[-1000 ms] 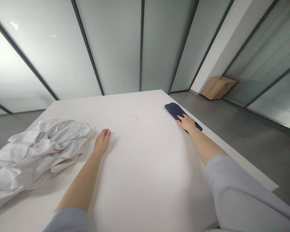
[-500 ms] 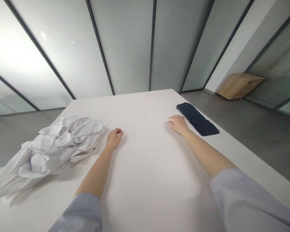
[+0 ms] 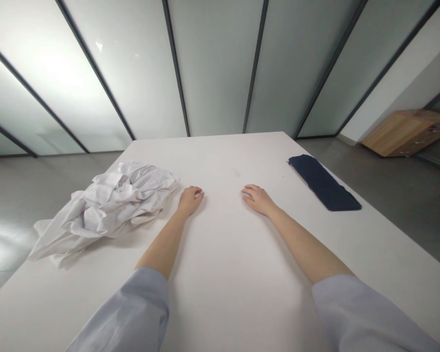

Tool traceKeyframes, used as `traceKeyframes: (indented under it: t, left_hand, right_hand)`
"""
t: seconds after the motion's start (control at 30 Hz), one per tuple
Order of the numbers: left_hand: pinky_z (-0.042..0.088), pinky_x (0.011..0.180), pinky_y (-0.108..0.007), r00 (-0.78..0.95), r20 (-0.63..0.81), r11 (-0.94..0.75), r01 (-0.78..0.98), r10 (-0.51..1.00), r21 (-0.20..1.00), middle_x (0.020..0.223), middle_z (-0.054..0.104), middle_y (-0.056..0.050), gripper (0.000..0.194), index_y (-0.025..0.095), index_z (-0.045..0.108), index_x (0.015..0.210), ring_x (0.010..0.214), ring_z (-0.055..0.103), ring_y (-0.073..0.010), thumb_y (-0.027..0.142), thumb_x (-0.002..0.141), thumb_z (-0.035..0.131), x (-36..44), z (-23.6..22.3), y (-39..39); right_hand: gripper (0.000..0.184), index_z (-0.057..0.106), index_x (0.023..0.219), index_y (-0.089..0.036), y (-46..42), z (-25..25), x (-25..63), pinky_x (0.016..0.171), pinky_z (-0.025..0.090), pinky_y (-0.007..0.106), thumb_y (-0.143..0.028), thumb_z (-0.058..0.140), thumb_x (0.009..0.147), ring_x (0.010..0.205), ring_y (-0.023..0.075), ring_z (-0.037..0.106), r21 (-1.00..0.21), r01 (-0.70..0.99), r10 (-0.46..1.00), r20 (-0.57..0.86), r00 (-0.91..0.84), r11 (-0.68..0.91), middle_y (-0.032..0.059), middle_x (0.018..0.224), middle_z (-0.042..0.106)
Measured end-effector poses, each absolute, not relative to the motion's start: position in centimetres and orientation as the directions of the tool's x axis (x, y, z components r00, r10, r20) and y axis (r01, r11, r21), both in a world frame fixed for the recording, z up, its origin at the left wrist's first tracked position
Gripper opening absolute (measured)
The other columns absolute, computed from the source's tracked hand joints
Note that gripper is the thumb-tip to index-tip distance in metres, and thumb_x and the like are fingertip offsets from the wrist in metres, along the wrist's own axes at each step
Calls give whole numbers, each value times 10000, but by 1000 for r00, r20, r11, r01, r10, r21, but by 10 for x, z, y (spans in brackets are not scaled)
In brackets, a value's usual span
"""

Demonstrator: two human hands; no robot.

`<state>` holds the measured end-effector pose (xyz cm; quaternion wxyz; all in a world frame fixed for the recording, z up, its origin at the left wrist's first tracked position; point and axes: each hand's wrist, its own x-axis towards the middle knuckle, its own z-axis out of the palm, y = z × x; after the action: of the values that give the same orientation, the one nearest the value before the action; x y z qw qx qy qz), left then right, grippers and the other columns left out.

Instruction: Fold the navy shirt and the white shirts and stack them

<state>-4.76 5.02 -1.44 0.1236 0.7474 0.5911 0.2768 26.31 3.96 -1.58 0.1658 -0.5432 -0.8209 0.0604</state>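
Observation:
Both my hands rest on or just over a white table (image 3: 234, 274), a short gap between them. My left hand (image 3: 191, 199) has loosely curled fingers with a gap beside the thumb, and nothing shows in it. Just left of it lies a crumpled heap of white cloth (image 3: 121, 200). My right hand (image 3: 258, 199) has its fingers apart and pointing left, holding nothing. Farther right, apart from that hand, a folded dark navy cloth (image 3: 322, 183) lies flat along the right side of the table.
Frosted glass panels (image 3: 216, 68) with dark frames stand behind the table's far edge. A wooden cabinet (image 3: 403, 132) is on the grey floor (image 3: 396, 195) at the far right.
My right hand has moved left, away from the navy cloth and closer to my left hand. The view has turned slightly left. Both cloths look the same.

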Motion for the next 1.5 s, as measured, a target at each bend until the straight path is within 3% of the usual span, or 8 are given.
traceKeyframes:
  t: [0.33, 1.3, 1.5]
  left_hand:
    - [476, 896, -383, 145, 280, -273, 822, 949, 500, 974, 697, -115, 257, 169, 705, 976, 956, 621, -248, 316, 868, 524, -48, -15, 52]
    - [477, 906, -371, 168, 304, -293, 853, 938, 432, 1014, 688, -114, 246, 168, 687, 1004, 956, 633, -239, 283, 864, 520, -45, -4, 39]
    - [496, 813, -314, 151, 325, -285, 862, 934, 419, 1054, 689, -68, 287, 191, 641, 1102, 773, 645, -170, 304, 880, 498, -38, 16, 28]
  right_hand:
    - [305, 699, 1096, -194, 44, -17, 266, 1032, 411, 387, -273, 494, 884, 1130, 216, 583, -428, 811, 914, 260, -311, 398, 93, 1217, 646]
    - [277, 715, 1075, -197, 48, -19, 266, 1001, 429, 371, -261, 528, 881, 1117, 223, 581, -409, 823, 916, 252, -313, 394, 95, 1209, 640]
    - [238, 732, 1023, -214, 50, -22, 266, 976, 445, 361, -261, 546, 881, 1080, 228, 599, -408, 818, 908, 282, -310, 406, 90, 1172, 655]
